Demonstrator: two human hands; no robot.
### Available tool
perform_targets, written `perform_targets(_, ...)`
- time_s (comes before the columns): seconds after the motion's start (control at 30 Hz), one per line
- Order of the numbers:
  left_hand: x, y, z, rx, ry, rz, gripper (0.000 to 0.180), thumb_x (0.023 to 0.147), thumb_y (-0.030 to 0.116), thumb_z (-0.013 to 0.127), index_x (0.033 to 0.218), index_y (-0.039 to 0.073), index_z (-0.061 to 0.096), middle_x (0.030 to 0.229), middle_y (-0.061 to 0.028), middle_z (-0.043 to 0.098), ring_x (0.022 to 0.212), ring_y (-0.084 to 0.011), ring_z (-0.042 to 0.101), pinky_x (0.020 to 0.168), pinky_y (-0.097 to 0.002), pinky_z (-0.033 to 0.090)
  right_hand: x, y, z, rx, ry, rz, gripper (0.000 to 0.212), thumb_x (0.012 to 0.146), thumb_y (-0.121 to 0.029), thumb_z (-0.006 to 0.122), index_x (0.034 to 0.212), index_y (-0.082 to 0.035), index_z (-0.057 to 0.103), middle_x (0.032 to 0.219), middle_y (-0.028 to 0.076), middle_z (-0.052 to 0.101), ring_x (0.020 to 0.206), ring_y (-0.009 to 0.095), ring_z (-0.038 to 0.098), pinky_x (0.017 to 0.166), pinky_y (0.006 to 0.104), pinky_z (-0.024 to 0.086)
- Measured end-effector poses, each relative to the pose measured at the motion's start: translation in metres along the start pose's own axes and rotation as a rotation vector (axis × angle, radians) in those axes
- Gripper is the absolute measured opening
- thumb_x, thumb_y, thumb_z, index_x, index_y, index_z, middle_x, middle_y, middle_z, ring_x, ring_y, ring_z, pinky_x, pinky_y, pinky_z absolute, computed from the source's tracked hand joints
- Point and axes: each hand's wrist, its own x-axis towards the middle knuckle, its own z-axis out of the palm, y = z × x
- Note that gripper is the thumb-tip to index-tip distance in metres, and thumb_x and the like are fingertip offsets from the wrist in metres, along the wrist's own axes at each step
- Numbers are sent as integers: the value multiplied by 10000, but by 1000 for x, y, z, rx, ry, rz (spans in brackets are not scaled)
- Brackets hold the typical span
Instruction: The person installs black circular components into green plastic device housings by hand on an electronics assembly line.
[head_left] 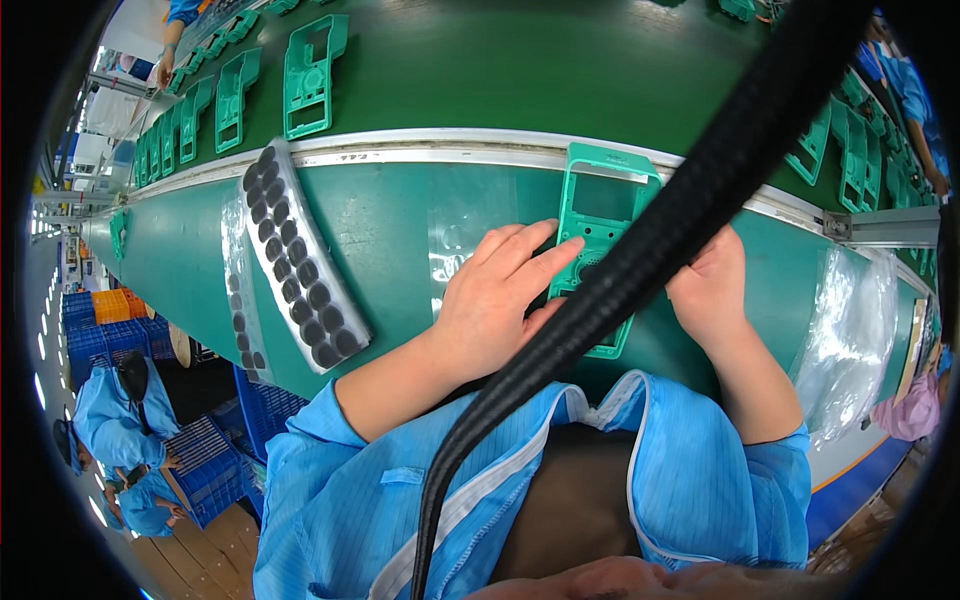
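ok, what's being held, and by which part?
Left hand touches the green frame midway along its left edge; grip unclear. Right hand: can't tell, cable in the way.

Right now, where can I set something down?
Bare tabletop lies between the black-dot sheet and the clear film by the left hand, and between the right hand and the clear plastic at right. Crowded: around the green housing, where the black cable crosses the view.

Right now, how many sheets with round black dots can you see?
2. A thick whitish sheet lies to the left of the left hand, and a thin clear sheet lies just left of that. More could be hidden underneath.
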Motion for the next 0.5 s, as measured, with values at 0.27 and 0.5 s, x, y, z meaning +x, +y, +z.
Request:
perform_targets(0.27,0,1,0,0,-1,-2,565,607,104,768,1138,56,582,1125,-162,540,953,-324,544,800,-382,459,0,-1,1,-21,4,-37,201,818,2,643,893,-37,460,741,24,595,631,12,539,530,149,403)
perform_targets(0.5,1,0,0,11,-9,-2,558,605,105,767,1131,61,586,1137,-156,540,963,-326,538,805,-383,461,0,-1,1,2,-8,-35,196,823,11,630,900,-32,455,757,45,610,651,27,553,552,158,417)
